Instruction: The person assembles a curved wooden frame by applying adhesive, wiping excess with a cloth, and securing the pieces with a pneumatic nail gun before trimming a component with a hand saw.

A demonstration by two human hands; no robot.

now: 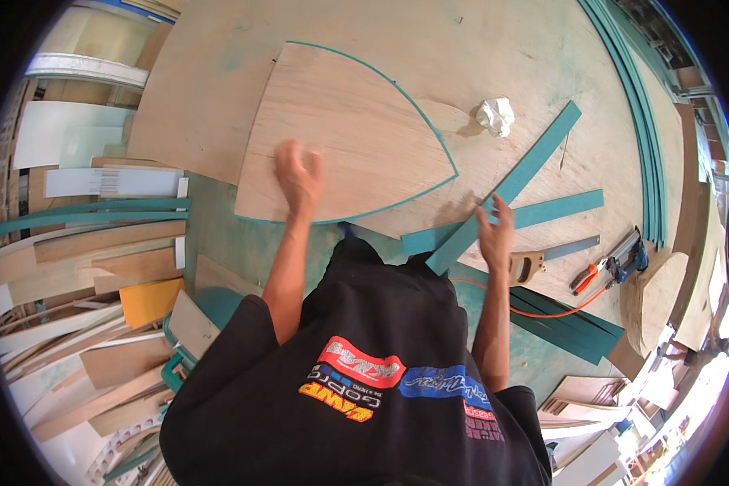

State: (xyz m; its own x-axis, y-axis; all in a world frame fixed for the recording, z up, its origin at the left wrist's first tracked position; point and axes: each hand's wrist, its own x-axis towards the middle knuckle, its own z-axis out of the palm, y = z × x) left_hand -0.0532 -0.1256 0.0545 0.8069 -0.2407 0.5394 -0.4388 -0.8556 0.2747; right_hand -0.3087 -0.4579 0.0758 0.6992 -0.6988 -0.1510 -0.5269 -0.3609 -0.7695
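Note:
A pale plywood panel (340, 134) with a curved, pointed outline lies on the workbench, and a thin teal strip (417, 109) runs along its curved edges. Over the panel's left part is my left hand (300, 174), slightly blurred, with loosely bent fingers apart and nothing in them. My right hand (496, 231) has its thumb and fingertips on the edge of a long flat teal wooden slat (535, 154). That slat crosses over a second teal slat (559, 208), and its near end juts past the bench edge. Part of the grip is hidden.
Crumpled white paper (496, 117) sits beyond the slats. A handsaw (560, 249), an orange-handled tool (589, 278) and an orange hose (543, 314) are at right. Long teal strips (636, 105) line the far right. Stacked boards (105, 243) fill the left side.

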